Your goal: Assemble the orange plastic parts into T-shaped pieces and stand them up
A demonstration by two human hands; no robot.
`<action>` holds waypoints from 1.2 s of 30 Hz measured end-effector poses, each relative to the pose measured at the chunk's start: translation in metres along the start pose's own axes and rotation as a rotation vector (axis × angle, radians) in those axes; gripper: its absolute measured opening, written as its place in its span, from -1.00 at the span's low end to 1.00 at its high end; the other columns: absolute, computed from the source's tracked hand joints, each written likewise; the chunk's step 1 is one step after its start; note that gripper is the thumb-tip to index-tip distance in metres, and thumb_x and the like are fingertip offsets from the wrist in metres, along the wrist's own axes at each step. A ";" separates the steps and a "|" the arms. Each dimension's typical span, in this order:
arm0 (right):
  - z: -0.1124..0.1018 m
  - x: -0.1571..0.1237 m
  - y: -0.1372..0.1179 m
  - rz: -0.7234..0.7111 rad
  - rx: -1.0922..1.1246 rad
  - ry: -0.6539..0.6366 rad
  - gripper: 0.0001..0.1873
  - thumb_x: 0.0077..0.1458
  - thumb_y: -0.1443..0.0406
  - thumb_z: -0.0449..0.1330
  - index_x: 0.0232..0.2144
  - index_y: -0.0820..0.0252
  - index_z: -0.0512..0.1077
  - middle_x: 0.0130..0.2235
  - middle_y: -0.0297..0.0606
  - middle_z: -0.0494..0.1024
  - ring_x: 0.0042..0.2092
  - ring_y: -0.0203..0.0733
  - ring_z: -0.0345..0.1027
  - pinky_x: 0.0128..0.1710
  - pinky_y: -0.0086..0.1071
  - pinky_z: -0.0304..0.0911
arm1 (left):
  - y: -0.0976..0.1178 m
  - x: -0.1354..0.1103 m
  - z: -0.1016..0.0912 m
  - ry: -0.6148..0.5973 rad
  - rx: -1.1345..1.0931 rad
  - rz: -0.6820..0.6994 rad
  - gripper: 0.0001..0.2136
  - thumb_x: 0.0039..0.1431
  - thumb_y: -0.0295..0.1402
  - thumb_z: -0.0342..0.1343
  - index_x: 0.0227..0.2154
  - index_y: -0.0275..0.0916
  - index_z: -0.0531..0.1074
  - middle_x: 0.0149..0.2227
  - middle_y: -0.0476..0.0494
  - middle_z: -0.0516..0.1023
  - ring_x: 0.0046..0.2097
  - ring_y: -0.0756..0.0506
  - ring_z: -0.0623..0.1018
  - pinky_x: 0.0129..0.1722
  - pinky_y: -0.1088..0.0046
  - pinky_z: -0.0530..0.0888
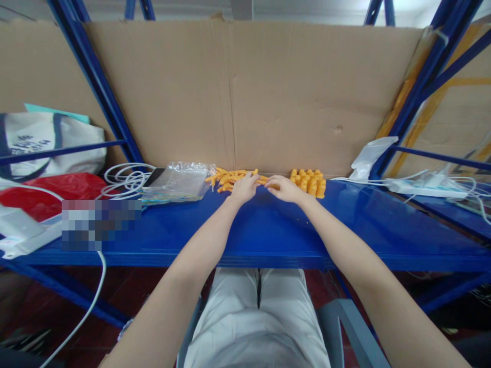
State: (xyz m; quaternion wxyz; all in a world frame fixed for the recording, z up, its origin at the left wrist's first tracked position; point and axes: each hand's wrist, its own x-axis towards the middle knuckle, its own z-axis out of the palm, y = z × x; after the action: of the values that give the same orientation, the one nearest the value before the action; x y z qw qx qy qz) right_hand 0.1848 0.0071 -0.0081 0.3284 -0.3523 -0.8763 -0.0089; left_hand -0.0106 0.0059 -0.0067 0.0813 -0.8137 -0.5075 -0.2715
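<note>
My left hand (245,188) is over the right side of a loose pile of slender orange plastic pieces (230,176). Its fingers are closed, and the end of one orange piece (255,171) juts up at the fingertips. Just to the right, my right hand (284,189) has its fingers curled inward, with a bit of orange showing near them; what they hold is too small to make out. Beside the right hand, chunkier orange pieces (309,180) stand close together in rows on the blue shelf table (268,232).
Clear plastic bags (178,184) lie left of the pile, beside a coiled white cable (128,179) and a red bag (57,189). A cardboard sheet (287,97) closes off the back. Blue uprights (99,82) frame the left side. At right lies a white power strip (425,188).
</note>
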 end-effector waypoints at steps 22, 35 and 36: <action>-0.015 0.007 0.042 0.376 -0.084 0.355 -0.67 0.16 0.40 0.06 -0.08 0.21 0.52 -0.05 -0.01 0.57 0.01 0.04 0.45 0.12 -0.05 0.31 | -0.014 0.007 0.016 0.175 -0.192 0.074 -0.56 0.23 -0.51 0.01 0.18 -0.22 0.39 0.27 -0.28 0.32 0.27 -0.20 0.40 0.28 0.21 0.38; -0.029 0.061 0.056 0.677 -0.414 -0.112 -0.53 0.23 0.47 0.09 0.16 0.33 0.46 0.11 0.05 0.55 0.14 -0.03 0.45 0.11 -0.33 0.30 | -0.022 0.008 0.027 0.142 -0.187 0.085 -0.64 0.19 -0.55 0.01 0.00 -0.26 0.52 0.14 -0.26 0.46 0.16 -0.19 0.49 0.26 0.21 0.40; -0.027 0.062 0.060 0.674 -0.427 -0.134 -0.56 0.23 0.47 0.11 0.14 0.31 0.48 0.11 0.05 0.55 0.13 -0.03 0.45 0.11 -0.33 0.31 | -0.022 0.008 0.027 0.137 -0.182 0.087 -0.65 0.19 -0.55 0.01 -0.01 -0.26 0.53 0.14 -0.26 0.47 0.16 -0.18 0.49 0.26 0.21 0.40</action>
State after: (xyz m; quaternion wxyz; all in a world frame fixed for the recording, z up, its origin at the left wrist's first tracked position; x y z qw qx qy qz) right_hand 0.2044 0.0829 0.0362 0.1746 -0.6802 -0.7095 -0.0597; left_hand -0.0172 0.0335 -0.0287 0.0533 -0.8184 -0.4383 -0.3679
